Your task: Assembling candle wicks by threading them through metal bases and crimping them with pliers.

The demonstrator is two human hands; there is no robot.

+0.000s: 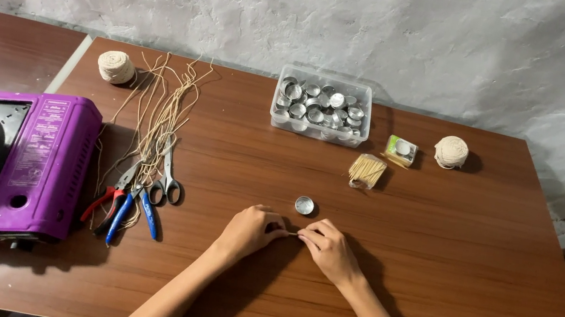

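Observation:
My left hand [251,230] and my right hand [328,249] rest on the brown wooden table [467,289], fingertips nearly meeting. Between them they pinch a thin, short, pale piece [293,234], a stick or a bit of string; I cannot tell which. A small round metal cup [304,205] stands just beyond the fingers, apart from them. A bundle of thin wooden sticks [367,171] lies farther back to the right.
A clear plastic box [322,106] of metal cups stands at the back. String balls lie at back left [116,67] and back right [450,151]. Cut strings [161,108], scissors [167,176] and pliers [126,203] lie left. A purple portable stove [29,162] holds a pot.

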